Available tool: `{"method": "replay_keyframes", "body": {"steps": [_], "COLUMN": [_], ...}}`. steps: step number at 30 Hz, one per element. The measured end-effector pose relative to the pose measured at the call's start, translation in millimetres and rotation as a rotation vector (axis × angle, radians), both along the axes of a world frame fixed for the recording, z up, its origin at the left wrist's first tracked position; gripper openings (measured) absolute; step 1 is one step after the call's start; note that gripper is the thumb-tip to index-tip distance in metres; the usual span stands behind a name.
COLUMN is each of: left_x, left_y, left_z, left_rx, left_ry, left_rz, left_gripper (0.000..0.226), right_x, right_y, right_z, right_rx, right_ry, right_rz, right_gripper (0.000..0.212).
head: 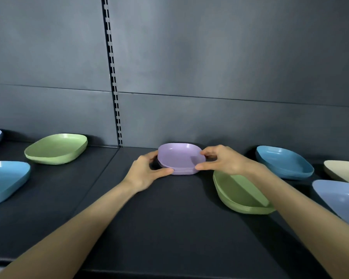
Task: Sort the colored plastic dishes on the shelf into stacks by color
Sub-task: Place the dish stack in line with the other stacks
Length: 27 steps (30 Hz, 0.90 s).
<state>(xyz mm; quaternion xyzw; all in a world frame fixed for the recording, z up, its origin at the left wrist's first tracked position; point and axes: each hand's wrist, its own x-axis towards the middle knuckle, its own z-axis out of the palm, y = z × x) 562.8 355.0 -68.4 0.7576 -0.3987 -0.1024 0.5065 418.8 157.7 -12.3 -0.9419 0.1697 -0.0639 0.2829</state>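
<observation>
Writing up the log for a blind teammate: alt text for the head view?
Both hands, left and right, grip a short purple dish stack at the back of a dark shelf. Green, blue, periwinkle and cream dishes sit on either side.

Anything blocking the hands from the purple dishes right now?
No. Both hands are already on the purple dishes: the left hand grips the left edge, the right hand pinches the right edge. The green stack lies under the right forearm, beside the purple dishes, not between.
</observation>
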Motion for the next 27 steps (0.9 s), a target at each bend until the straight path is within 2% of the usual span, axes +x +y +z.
{"method": "replay_keyframes", "body": {"steps": [3,7,9,13,16,20,23,27], "left_x": [-1,-2,-4,-7,-8,-12,-14,-27], "left_y": [0,-1,-2,-3,-2,1,8,24], "left_z": [0,2,3,5,6,10,14,29], "left_rx": [0.034,0.148,0.209,0.244,0.235,0.143,0.030,-0.197], "left_ry": [-0.009,-0.060,-0.092,-0.081,-0.057,0.014,0.075,0.166], "left_rz": [-0.023,0.030,0.069,0.086,0.094,0.104,0.093,0.108], "left_gripper": [0.053,0.087,0.095,0.085,0.088,0.070,0.073,0.060], "right_x": [-1,0,1,4,6,5,0,-9], "right_y": [-1,-5,-5,-3,-5,-7,0,21], "right_z": [-2,-2,-1,1,1,0,5,20], "right_rx": [0.011,0.059,0.100,0.138,0.154,0.180,0.266,0.358], "right_ry": [-0.003,0.014,0.029,0.084,0.082,0.010,-0.093,-0.303], "right_rz": [-0.001,0.011,0.018,0.049,0.076,0.072,0.083,0.095], "right_gripper": [0.067,0.078,0.068,0.067,0.081,0.059,0.040,0.038]}}
